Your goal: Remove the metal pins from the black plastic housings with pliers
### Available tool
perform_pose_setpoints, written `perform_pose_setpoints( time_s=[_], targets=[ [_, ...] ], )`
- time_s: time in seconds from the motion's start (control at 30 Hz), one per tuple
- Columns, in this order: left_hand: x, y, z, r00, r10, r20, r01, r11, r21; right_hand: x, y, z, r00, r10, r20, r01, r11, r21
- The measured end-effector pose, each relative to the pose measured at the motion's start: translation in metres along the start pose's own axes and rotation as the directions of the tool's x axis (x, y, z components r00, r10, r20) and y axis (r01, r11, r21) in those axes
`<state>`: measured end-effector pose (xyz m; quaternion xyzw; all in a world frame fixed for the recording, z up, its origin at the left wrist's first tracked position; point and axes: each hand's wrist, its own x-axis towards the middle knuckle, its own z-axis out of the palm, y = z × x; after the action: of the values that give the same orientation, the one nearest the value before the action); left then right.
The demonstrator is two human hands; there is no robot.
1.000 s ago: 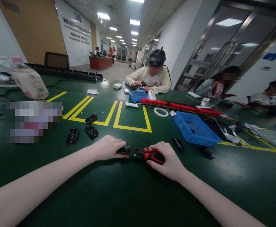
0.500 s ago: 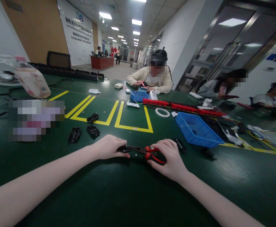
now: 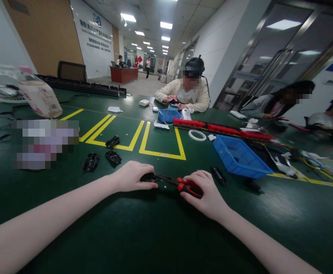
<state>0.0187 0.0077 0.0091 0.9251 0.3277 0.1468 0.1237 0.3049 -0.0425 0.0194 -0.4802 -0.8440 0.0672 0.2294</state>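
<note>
My left hand (image 3: 135, 176) is closed around a small black plastic part (image 3: 148, 177), most of which the fingers hide. Long-nose pliers (image 3: 180, 183) with red and black handles are gripped in my right hand (image 3: 205, 192), their jaws pointing left and reaching the black part. Whether the jaw tips clamp anything is too small to tell. A tiny light piece (image 3: 165, 187) lies on the green table just below the jaws. Beyond my left hand rest similar black parts, one (image 3: 91, 162) nearest the left and another (image 3: 113, 157) beside it.
A blue bin (image 3: 240, 158) stands right of my right hand, with a black piece (image 3: 219, 176) between them. Farther back lie a white ring (image 3: 197, 135), a long red strip (image 3: 220, 128) and a smaller blue bin (image 3: 169, 115). A person (image 3: 185, 89) sits across the table; a bottle (image 3: 41, 95) leans at left.
The plier handles have come closer together as my right hand squeezed. My left hand keeps its hold on the black part. The whole view has shifted slightly.
</note>
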Motion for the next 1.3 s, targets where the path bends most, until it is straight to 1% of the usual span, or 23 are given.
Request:
perform_pose_setpoints(
  time_s=[0.13, 0.27, 0.33, 0.43, 0.5, 0.67, 0.8, 1.0, 1.23, 1.3],
  targets=[
    [0.0, -0.003, 0.002, 0.999, -0.014, -0.038, 0.013, 1.0, -0.028, 0.0, 0.0, 0.0, 1.0, 0.027, 0.016, -0.027, 0.999, 0.032],
    [0.0, -0.003, 0.003, 0.999, -0.027, -0.04, 0.026, 0.999, -0.021, -0.001, 0.001, 0.001, 0.999, 0.044, 0.026, -0.045, 0.998, 0.047],
    [0.0, -0.002, 0.002, 0.999, -0.027, -0.035, 0.025, 0.999, -0.04, -0.001, 0.002, 0.001, 0.999, 0.049, 0.012, -0.049, 0.997, 0.057],
    [-0.001, -0.001, -0.001, 1.0, 0.007, -0.023, -0.009, 0.998, -0.061, -0.002, 0.003, 0.001, 0.998, 0.06, -0.034, -0.057, 0.994, 0.092],
    [0.0, -0.001, -0.002, 0.999, 0.046, -0.026, -0.048, 0.998, -0.047, -0.002, 0.005, 0.001, 0.995, 0.077, -0.06, -0.07, 0.991, 0.116],
    [0.001, 0.0, -0.004, 0.993, 0.116, -0.013, -0.116, 0.993, 0.022, -0.001, 0.006, 0.0, 0.99, 0.117, -0.082, -0.105, 0.985, 0.14],
    [0.001, 0.0, -0.003, 0.99, 0.141, -0.025, -0.141, 0.99, 0.01, -0.001, 0.006, 0.0, 0.99, 0.11, -0.093, -0.098, 0.988, 0.122],
    [0.0, -0.007, -0.003, 0.989, 0.145, -0.01, -0.145, 0.983, -0.108, -0.002, 0.008, 0.002, 0.988, 0.105, -0.11, -0.093, 0.989, 0.114],
    [0.0, -0.014, 0.0, 0.997, 0.071, -0.037, -0.079, 0.945, -0.317, -0.001, 0.008, 0.001, 0.986, 0.108, -0.124, -0.095, 0.989, 0.11],
    [-0.001, -0.014, -0.002, 0.997, 0.049, -0.065, -0.069, 0.931, -0.359, -0.001, 0.009, 0.001, 0.987, 0.113, -0.117, -0.101, 0.989, 0.105]
  ],
)
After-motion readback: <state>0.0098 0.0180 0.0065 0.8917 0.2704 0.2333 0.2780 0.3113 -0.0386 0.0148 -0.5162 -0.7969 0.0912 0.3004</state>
